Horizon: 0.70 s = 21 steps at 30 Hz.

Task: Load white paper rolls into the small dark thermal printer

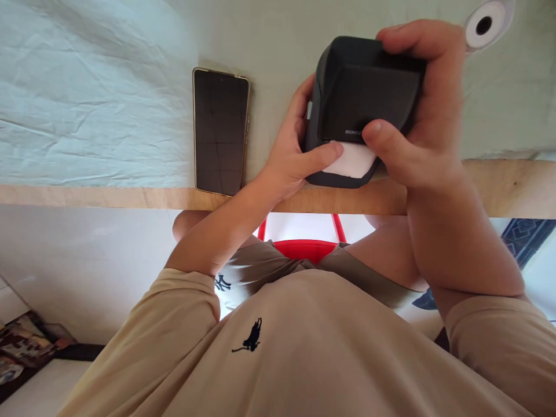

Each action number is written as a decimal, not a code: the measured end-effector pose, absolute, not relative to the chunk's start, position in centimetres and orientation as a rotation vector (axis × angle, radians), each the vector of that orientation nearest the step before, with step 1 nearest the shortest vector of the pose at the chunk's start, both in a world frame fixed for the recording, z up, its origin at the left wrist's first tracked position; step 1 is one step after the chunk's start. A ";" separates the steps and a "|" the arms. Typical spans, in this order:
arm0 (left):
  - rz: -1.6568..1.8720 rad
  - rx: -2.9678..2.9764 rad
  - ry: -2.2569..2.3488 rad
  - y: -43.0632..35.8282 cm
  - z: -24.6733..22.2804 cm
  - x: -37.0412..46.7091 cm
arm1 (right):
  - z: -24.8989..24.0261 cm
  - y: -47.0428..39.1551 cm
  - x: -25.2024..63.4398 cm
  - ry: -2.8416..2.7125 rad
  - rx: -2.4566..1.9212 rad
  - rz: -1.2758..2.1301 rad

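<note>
Both hands hold a black label printer [369, 95] above the table's front edge, with white lettering partly showing on its lid. My left hand [299, 142] wraps round its left side, the thumb on a white area [354, 159] at the near end, which looks like label paper. Gripping the right side, my right hand [434, 110] has its fingers over the far corner and its thumb on the lid near the lettering. The lid looks closed. The printer's underside and several fingertips are hidden.
A dark-screened phone [220, 132] lies left of the printer on the pale cloth [108, 104]. At the far right stands a white label roll [484, 26] with a dark core. The wooden table edge [130, 197] runs across, with a red seat [306, 249] below it.
</note>
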State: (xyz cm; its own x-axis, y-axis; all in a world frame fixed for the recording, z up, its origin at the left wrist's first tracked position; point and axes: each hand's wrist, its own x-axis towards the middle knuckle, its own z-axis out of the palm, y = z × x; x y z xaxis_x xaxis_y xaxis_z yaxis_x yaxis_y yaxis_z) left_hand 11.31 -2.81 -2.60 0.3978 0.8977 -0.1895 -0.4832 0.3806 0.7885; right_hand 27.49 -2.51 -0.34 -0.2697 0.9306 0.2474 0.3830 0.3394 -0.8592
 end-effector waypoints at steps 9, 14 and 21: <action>0.928 0.582 0.765 -2.7 -1.9 11.6 | 0.1 -2.5 27.7 -1.880 -1.175 0.872; 0.932 0.620 0.767 -2.7 -1.9 11.5 | 0.4 -2.7 27.6 -1.919 -1.213 0.839; 0.953 0.557 0.695 -2.4 -1.7 11.7 | 0.2 -2.8 27.5 -1.842 -1.230 0.862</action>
